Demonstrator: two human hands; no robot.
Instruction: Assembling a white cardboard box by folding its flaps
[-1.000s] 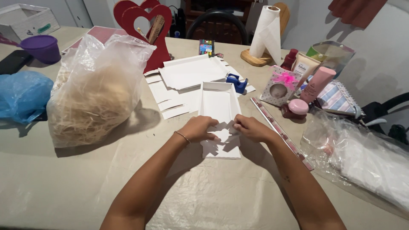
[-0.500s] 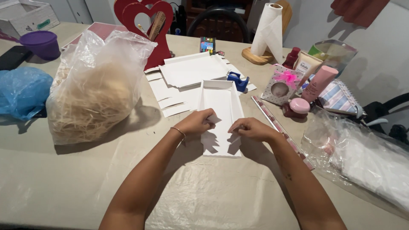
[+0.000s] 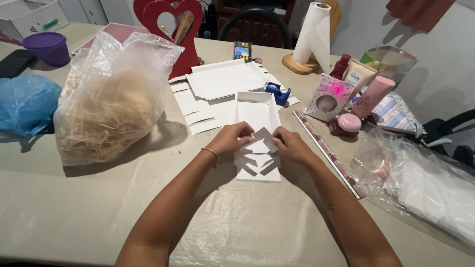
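My table (image 3: 64,212) is beige, with a clear plastic sheet (image 3: 237,232) spread flat on it in front of me. On it to my left sit a clear bag of straw-coloured shred (image 3: 106,106), a blue plastic bag (image 3: 24,104) and a purple tub (image 3: 47,48). In the middle lies the white cardboard box (image 3: 257,133) on flat white card pieces (image 3: 217,89), with a blue tape dispenser (image 3: 278,93) beside them. To my right lie a long patterned strip (image 3: 329,153), a pink jar (image 3: 348,123) and crinkled clear bags (image 3: 420,183). A paper towel roll (image 3: 311,34) stands at the far side.
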